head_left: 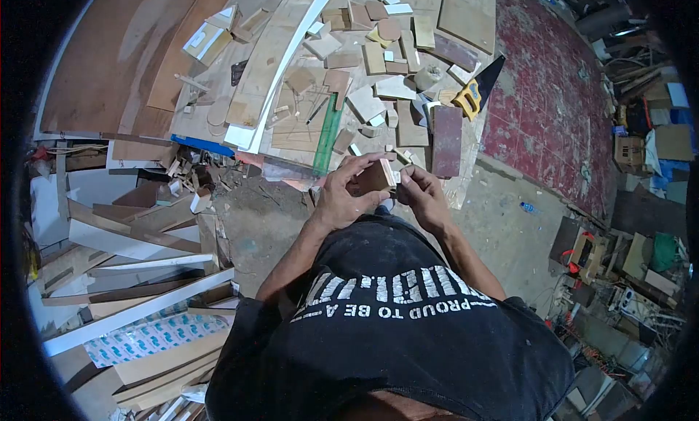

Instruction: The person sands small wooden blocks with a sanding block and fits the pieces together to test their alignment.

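Observation:
In front of my chest, my left hand (341, 194) grips a small wooden block (374, 178) with a pale edge, thumb below and fingers over the top. Close against that pale edge is my right hand (424, 199), its thumb and forefinger pinched together. Whatever sits between those fingertips is too small to make out. Just beyond both hands, the workbench (295, 140) holds a green ruler (327, 135), a dark pen (317, 111) and a reddish-brown board (446, 141). Several wood offcuts lie around them.
A handsaw (473, 95) with a yellow handle lies at the bench's right edge. Stacked boards and scrap wood (138, 275) fill the floor on the left. Red sheeting (550, 93) covers ground at the right, with cluttered tools and boxes (633, 148) beyond. A small bottle (527, 207) lies on the floor.

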Demonstrator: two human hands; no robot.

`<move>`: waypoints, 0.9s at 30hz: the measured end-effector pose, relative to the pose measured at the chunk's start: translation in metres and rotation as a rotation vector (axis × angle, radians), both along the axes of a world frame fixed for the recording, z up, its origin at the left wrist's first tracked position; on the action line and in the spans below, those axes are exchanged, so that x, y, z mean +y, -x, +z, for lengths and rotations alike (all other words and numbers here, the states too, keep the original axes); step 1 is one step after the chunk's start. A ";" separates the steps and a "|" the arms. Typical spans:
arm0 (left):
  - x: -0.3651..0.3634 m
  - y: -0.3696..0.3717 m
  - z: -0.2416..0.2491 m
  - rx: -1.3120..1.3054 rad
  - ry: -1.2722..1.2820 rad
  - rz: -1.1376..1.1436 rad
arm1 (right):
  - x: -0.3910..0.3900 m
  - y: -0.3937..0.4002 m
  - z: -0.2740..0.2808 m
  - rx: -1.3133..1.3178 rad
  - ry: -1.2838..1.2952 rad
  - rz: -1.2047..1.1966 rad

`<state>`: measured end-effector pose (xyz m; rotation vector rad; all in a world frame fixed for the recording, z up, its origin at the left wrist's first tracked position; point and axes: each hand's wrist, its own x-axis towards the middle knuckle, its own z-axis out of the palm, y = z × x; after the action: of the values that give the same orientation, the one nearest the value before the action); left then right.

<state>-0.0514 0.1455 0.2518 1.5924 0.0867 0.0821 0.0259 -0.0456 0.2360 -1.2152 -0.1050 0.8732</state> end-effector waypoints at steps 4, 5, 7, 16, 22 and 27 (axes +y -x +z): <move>0.020 0.015 -0.026 0.151 0.317 -0.004 | 0.019 0.019 0.006 -0.498 0.269 0.076; 0.024 0.021 -0.037 0.151 0.314 -0.009 | 0.024 0.024 0.002 -0.644 0.330 0.093; 0.028 0.033 -0.041 0.097 0.172 -0.020 | 0.037 0.035 0.015 -0.727 0.411 0.182; 0.039 0.071 -0.062 0.205 0.299 0.003 | 0.062 0.067 0.002 -0.566 0.356 0.246; 0.047 0.066 -0.067 0.180 0.268 -0.028 | 0.046 0.073 0.008 -0.465 0.479 0.100; 0.037 0.058 -0.072 0.196 0.187 -0.030 | 0.035 0.066 0.003 -0.672 0.448 0.088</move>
<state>-0.1089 0.1825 0.1799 1.4111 0.2166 -0.1034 -0.0399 -0.0109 0.2395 -1.9047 -0.5281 0.5407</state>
